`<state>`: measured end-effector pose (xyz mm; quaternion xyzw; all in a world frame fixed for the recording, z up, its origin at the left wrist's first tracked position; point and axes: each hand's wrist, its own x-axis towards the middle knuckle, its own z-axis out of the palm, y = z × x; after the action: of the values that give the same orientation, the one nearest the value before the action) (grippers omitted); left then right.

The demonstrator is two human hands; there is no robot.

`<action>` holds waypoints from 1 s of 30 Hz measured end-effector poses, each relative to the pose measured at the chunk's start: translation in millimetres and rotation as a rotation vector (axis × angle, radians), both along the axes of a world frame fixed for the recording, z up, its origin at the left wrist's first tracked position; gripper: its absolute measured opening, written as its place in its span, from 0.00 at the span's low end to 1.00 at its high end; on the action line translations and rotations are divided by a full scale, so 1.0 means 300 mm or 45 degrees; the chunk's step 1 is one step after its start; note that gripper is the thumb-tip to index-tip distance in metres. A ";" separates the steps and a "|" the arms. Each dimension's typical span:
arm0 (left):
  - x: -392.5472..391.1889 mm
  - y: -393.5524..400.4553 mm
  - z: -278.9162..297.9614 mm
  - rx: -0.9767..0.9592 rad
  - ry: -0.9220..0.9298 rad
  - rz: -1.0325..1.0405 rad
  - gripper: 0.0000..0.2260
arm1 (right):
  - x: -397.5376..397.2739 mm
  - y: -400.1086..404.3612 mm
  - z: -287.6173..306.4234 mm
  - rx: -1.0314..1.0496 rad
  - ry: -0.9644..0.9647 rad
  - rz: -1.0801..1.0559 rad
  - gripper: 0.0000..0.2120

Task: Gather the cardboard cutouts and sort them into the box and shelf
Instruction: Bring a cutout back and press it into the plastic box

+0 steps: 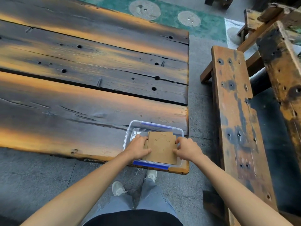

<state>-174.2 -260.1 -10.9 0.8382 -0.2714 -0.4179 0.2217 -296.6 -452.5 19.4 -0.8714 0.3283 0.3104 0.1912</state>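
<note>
1. I've got a plank table [91, 75], with a wooden bench [236, 121] off to the right and nothing blocking the clear box [130, 128] at the table's near corner.
2. My left hand [138, 148] and right hand [187, 148] each pinch a side of the cardboard stack [161, 149], which sits in the box.

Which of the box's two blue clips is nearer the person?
The clip on the clear box's near rim, just below both hands and the cardboard cutouts; the other clip runs along the far rim.
</note>
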 end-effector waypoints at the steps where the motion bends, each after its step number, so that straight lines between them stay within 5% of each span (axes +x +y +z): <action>1: 0.000 -0.002 -0.003 0.013 -0.006 -0.015 0.24 | 0.002 -0.001 -0.004 -0.026 0.009 0.032 0.19; 6: 0.002 -0.007 -0.019 0.065 -0.049 -0.050 0.24 | 0.032 -0.011 -0.004 -0.117 0.038 0.123 0.16; 13: 0.039 -0.063 -0.037 -0.012 -0.071 0.198 0.34 | 0.104 -0.075 0.014 -0.096 -0.236 0.162 0.21; 22: 0.038 -0.096 -0.091 -0.048 0.278 0.333 0.44 | 0.172 -0.078 -0.035 0.066 -0.243 0.535 0.22; 30: 0.043 -0.047 -0.120 -0.049 0.481 0.270 0.31 | 0.133 -0.138 -0.063 0.019 -0.209 0.467 0.19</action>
<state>-161.5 -274.2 -46.8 0.7644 -0.1433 -0.5366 0.3274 -256.6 -494.0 0.6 -0.9375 0.1450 0.2704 0.1642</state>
